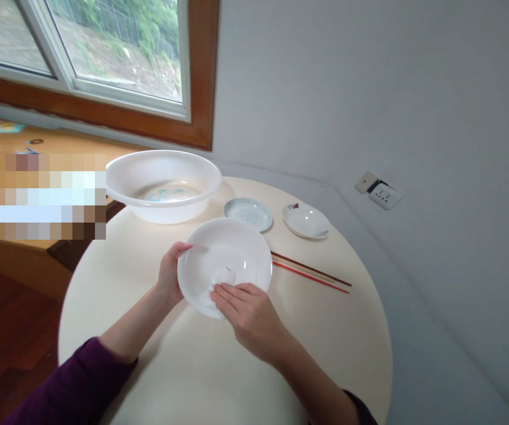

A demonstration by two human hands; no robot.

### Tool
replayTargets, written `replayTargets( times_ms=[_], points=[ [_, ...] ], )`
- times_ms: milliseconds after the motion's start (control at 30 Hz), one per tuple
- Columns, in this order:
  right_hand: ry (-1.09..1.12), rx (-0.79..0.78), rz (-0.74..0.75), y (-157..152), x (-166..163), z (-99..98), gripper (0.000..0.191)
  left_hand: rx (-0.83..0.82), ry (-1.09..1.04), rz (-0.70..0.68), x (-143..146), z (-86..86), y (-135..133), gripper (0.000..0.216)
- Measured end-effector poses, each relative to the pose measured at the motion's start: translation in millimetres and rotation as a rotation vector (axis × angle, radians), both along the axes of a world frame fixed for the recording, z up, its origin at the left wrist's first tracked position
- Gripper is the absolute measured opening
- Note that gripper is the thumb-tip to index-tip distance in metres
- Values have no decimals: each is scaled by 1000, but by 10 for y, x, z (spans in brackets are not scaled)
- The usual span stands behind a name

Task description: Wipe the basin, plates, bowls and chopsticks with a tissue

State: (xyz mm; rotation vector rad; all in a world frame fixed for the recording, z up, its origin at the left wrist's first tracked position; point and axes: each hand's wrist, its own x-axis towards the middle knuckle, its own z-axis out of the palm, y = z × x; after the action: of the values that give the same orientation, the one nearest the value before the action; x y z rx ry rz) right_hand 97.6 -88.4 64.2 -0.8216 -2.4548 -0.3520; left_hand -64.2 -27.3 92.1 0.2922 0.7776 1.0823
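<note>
LEFT: your left hand [171,273] pinches the white plate [207,254] at its left rim, thumb on top | RIGHT: your right hand [252,319] lays fingers together inside it; cannot tell if they grip anything | PLACE: over the worktop [170,366], nearer you than the white basin [170,212], left of the chopsticks [311,277]

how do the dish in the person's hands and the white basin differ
The dish is tilted in the left hand; the basin stands upright on the table. The dish is shallow, while the basin is deep. The dish is smaller than the basin. Both are round and whitish.
</note>
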Motion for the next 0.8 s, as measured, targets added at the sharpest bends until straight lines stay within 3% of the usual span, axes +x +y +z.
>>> replayTargets(
  times_ms=[100,333,600,800],
  points=[
    [1,-50,2,14,26,-23,31,-23,36,2,-22,10,19,39],
    [118,91,-190,-24,-259,-181,34,76,23,291,200,-82,-145,29],
    [78,67,-14,5,-78,-27,31,48,-1,156,117,-17,-65,38],
    [49,25,29,-15,-91,-45,33,20,-14,114,56,-13,-34,37]
  ],
)
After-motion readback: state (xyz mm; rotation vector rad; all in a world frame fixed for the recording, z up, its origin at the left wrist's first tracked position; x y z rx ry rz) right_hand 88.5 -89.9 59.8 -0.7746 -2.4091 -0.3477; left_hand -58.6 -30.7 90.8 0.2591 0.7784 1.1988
